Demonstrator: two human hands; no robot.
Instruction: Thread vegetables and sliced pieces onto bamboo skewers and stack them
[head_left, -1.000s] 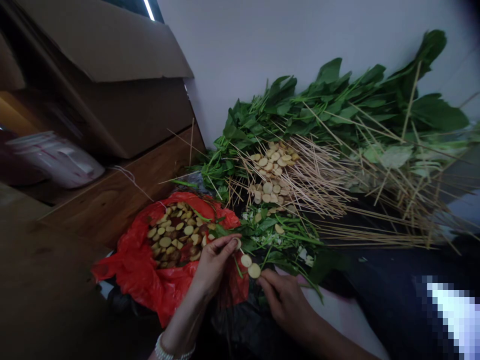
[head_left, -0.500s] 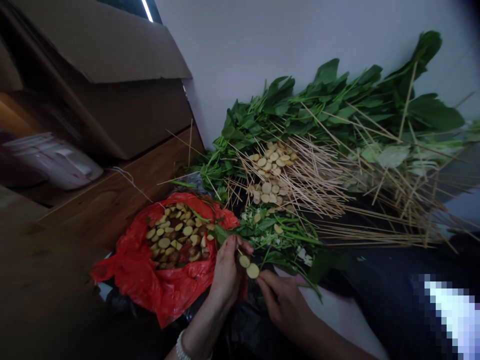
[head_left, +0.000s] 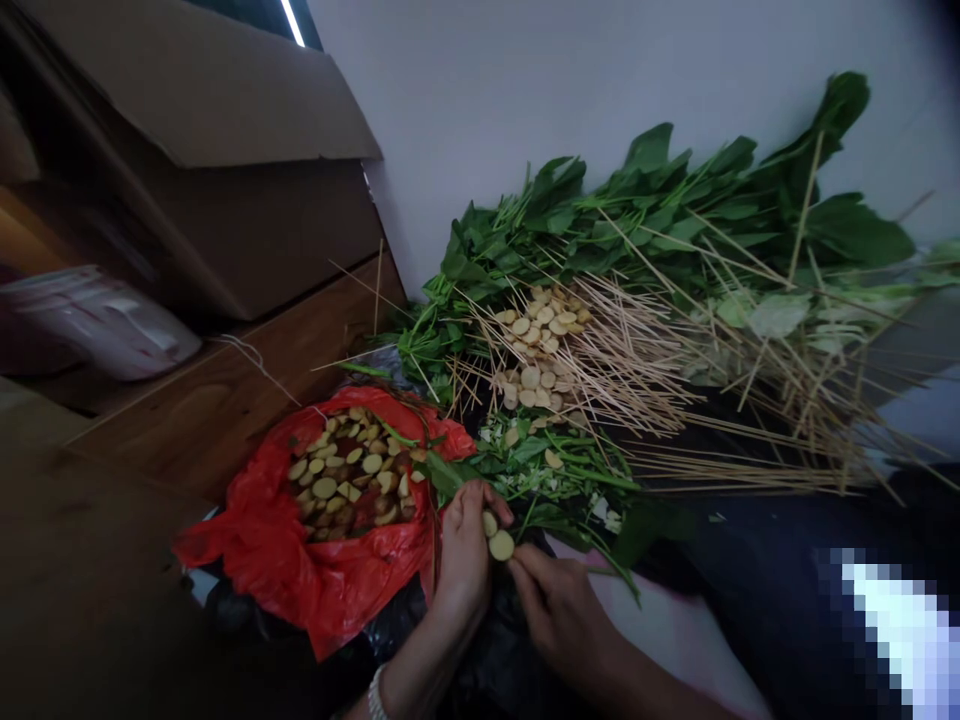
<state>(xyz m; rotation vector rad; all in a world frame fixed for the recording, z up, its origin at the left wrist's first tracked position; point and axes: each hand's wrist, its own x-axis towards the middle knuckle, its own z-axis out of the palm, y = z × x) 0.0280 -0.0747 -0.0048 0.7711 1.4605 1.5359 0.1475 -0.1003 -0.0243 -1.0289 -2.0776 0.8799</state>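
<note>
My left hand is closed round pale round slices threaded on a thin skewer, its thumb over the upper slice. My right hand pinches the skewer just below the lower slice. Both hands sit low in the middle, close together. To the left lies a red plastic bag holding several round slices. Beyond the hands are finished skewers with slices laid on a heap of bamboo sticks.
Long green leafy stalks lie along the white wall. A cardboard box stands at the back left on a wooden surface, with a white container beside it. Black plastic lies under my hands.
My left hand has come in from the bag's edge and closed over the slices on the skewer. The slices have slid closer together. My right hand has stayed almost still.
</note>
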